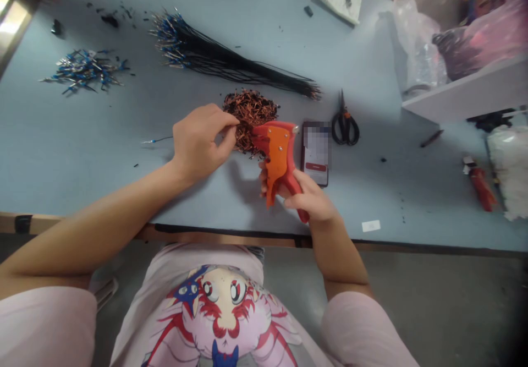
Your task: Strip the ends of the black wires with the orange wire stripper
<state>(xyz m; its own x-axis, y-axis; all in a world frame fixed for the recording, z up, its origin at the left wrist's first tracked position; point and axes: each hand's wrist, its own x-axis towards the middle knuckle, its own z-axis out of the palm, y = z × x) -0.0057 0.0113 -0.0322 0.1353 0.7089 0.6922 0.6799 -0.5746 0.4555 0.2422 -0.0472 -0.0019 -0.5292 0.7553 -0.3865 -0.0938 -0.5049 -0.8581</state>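
Observation:
My right hand (313,195) grips the handles of a red and orange wire stripper (279,149), its jaws pointing left. Close to those jaws, my left hand (202,140) pinches a thin black wire (164,138); one end, with a blue and silver terminal, sticks out to the left of the hand. The wire's other end is hidden near the fingertips and jaws. Behind both hands lies a heap of copper and black wire scraps (251,105). A long bundle of black wires (239,61) with blue terminals on its left ends lies farther back.
Loose blue terminals (84,70) lie in a pile at left. Right of the stripper are a phone (315,152) and black-handled scissors (345,125). A red-handled tool (480,185) and plastic bags (421,48) are far right. The table's edge (247,237) runs in front of me.

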